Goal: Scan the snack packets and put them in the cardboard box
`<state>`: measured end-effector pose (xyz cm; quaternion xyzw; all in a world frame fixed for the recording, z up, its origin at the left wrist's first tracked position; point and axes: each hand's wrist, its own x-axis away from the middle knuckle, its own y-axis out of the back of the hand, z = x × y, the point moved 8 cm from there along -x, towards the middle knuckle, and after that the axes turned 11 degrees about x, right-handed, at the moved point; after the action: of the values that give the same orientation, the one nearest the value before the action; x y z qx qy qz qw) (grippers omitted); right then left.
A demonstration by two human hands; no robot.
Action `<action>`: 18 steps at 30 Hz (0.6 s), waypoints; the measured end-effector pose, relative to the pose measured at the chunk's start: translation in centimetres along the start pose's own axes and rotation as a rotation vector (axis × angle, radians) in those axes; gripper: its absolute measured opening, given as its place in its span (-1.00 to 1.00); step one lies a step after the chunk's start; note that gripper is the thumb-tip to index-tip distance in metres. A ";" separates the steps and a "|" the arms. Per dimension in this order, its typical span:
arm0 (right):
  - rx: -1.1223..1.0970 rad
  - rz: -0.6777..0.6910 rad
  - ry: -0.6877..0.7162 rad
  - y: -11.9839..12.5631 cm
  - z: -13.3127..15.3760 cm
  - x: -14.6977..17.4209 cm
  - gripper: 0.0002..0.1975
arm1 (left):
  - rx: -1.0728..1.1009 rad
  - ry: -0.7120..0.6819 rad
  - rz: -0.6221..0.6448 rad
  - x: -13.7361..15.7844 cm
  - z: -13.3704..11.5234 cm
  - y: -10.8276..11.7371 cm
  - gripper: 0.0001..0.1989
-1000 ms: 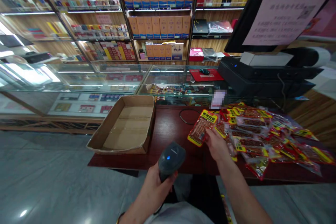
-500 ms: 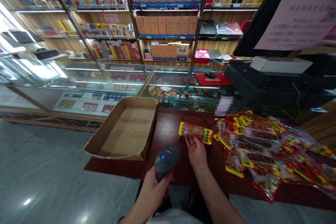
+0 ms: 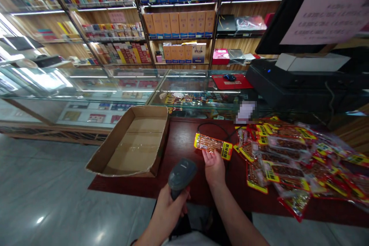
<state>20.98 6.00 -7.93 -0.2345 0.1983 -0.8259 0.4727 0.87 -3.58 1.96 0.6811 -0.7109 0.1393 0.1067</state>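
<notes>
My left hand (image 3: 168, 207) is wrapped round the handle of a dark grey barcode scanner (image 3: 182, 173), whose head tilts up and to the right. Just right of it, my right hand (image 3: 213, 167) grips the lower edge of a snack packet (image 3: 212, 145) with yellow ends and a clear middle showing reddish-brown strips. The packet is held above the dark red-brown table (image 3: 181, 138), its printed end toward the right. A heap of similar snack packets (image 3: 285, 157) spreads over the table's right side, close to my right hand.
A shallow cardboard box (image 3: 135, 142) stands on the table at left. Behind are a glass display counter (image 3: 121, 84), a mouse (image 3: 230, 77) on a red mat, and a black monitor (image 3: 284, 15) with a paper sheet. A black cable (image 3: 210, 123) lies behind the held packet.
The blue light on the scanner's head has gone out. My right hand and the packet have barely moved, and the view has tipped slightly downward.
</notes>
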 end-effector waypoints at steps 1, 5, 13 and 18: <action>-0.035 -0.049 -0.019 0.2 0.0 0.1 -0.80 | -0.006 -0.002 -0.001 0.0 -0.1 0.1 -0.55; -0.111 -0.146 -0.067 0.6 -0.2 0.3 -0.78 | -0.043 0.000 -0.002 -0.1 -0.2 0.4 -0.57; -0.065 -0.011 -0.140 -6.2 1.8 -0.1 -0.76 | -0.029 0.016 -0.075 -0.4 2.0 2.7 -0.65; 0.162 0.543 -0.270 -19.2 2.3 1.5 -0.59 | -0.001 0.045 -0.109 -0.4 2.1 2.9 -0.63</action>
<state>8.43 13.55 4.82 -0.2421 0.1226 -0.6440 0.7153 -1.93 -3.84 -0.25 0.7155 -0.6702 0.1482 0.1303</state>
